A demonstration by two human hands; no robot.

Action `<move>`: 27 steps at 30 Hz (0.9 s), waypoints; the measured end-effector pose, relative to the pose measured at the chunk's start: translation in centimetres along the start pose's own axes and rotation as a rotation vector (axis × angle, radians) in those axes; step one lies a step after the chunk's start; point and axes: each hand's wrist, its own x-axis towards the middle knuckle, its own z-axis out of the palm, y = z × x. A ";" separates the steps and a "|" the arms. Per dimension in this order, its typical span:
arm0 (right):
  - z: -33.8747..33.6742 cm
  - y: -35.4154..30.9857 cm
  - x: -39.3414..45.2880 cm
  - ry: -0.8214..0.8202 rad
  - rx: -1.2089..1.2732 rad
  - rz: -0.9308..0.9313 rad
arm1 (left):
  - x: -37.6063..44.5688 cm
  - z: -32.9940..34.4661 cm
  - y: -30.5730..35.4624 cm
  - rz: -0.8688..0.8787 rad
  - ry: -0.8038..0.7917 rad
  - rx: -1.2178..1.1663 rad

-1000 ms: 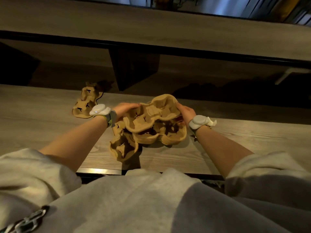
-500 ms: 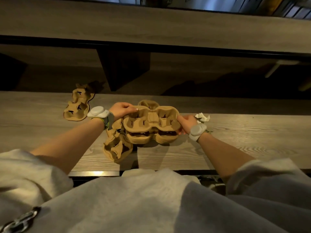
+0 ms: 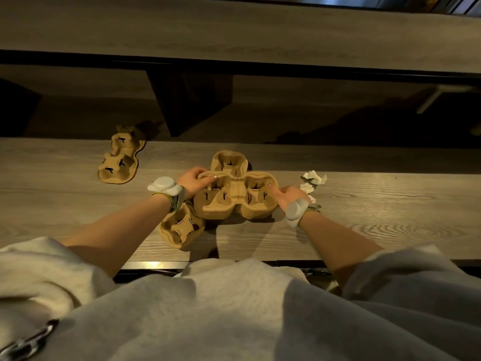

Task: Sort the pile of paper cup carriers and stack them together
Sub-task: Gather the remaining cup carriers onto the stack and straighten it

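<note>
A brown four-cup carrier [image 3: 235, 195] lies flat on the pile in the middle of the wooden table [image 3: 377, 220]. My left hand [image 3: 194, 181] grips its left rim and my right hand [image 3: 287, 195] grips its right edge. Another carrier [image 3: 229, 161] pokes out from under it at the far side. A third carrier [image 3: 181, 227] sits tilted under my left wrist, near the table's front edge. A two-cup carrier [image 3: 119, 158] lies apart at the far left.
Crumpled white tissue [image 3: 313, 179] lies just right of my right hand. Beyond the table's far edge there is a dark gap with a lower surface, then a second wooden counter [image 3: 234, 29]. The front edge runs close to my body.
The top carrier was held tilted up a second ago; both hands have lowered it flat onto the pile. The view has shifted, so the tissue now shows.
</note>
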 end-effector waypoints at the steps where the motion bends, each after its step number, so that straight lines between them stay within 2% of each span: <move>1: 0.4 -0.1 0.2 -0.012 -0.045 0.011 | 0.1 0.2 -0.2 -0.025 -0.013 0.019; 6: 3.0 -0.4 1.3 -0.094 -0.060 0.172 | 0.4 0.4 -1.0 -0.030 -0.015 0.072; 11: 3.1 -0.1 1.4 -0.116 0.126 0.171 | 0.1 0.8 -1.0 0.040 0.033 0.097; 14: 2.1 -0.1 1.7 -0.051 0.186 0.138 | 0.6 0.0 -1.8 0.029 0.064 -0.008; 20: 0.1 -3.7 3.3 0.118 0.082 0.173 | 2.0 -6.3 -5.8 -0.096 0.345 -0.084; 24: 0.5 -5.9 3.8 0.146 0.021 0.117 | 3.1 -10.5 -9.4 -0.245 0.462 0.048; 27: 2.3 -7.1 4.1 0.114 -0.032 0.089 | 4.2 -12.1 -10.9 -0.431 0.537 0.178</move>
